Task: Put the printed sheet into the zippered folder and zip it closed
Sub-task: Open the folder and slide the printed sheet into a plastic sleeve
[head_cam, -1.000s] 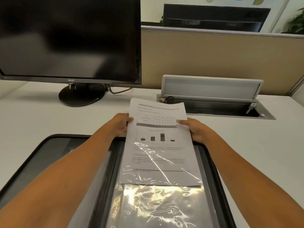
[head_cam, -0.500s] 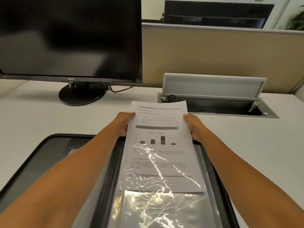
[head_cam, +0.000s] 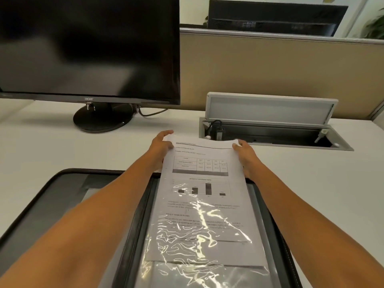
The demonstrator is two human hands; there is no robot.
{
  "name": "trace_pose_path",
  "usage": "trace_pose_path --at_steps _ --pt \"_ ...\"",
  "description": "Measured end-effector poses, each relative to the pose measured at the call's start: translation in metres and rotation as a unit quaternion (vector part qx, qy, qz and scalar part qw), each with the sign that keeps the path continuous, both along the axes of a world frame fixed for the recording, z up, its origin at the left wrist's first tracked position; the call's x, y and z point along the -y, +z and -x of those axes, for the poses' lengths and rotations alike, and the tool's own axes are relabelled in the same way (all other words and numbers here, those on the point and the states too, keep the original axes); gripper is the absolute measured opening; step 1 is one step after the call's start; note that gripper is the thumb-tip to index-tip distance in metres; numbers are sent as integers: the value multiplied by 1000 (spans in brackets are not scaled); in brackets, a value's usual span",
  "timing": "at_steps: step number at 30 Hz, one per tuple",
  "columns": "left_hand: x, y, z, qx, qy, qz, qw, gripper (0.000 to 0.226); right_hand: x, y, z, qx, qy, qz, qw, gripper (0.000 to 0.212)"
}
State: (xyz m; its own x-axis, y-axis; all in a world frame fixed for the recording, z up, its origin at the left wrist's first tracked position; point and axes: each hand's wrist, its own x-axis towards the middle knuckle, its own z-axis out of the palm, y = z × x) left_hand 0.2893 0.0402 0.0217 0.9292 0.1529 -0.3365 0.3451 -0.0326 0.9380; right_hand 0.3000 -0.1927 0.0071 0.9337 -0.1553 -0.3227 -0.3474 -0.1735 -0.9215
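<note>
Both hands [head_cam: 204, 151] grip printed sheet [head_cam: 202, 183] (far corners) over zippered folder [head_cam: 62, 190].

Your zippered folder [head_cam: 68, 183] lies open on the desk [head_cam: 311, 179] before you, the printed sheet [head_cam: 202, 179] partly in its right-side sleeve [head_cam: 207, 271]. Behind it, the monitor [head_cam: 89, 46] stands left, the cable box [head_cam: 270, 129] right.

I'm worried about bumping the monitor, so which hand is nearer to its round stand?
Left. The left hand grips the printed sheet's left edge, just right of the monitor stand; the right hand holds the sheet's opposite edge, farther away.
</note>
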Motion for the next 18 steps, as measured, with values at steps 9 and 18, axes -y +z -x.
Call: trace_pose_path --at_steps 9,18 --pt "-14 -1 7 41 -7 -67 997 5 -4 2 7 56 28 89 994 25" --pt "-20 -1 21 49 -82 -200 975 17 5 6 19 81 106 191 973 27"
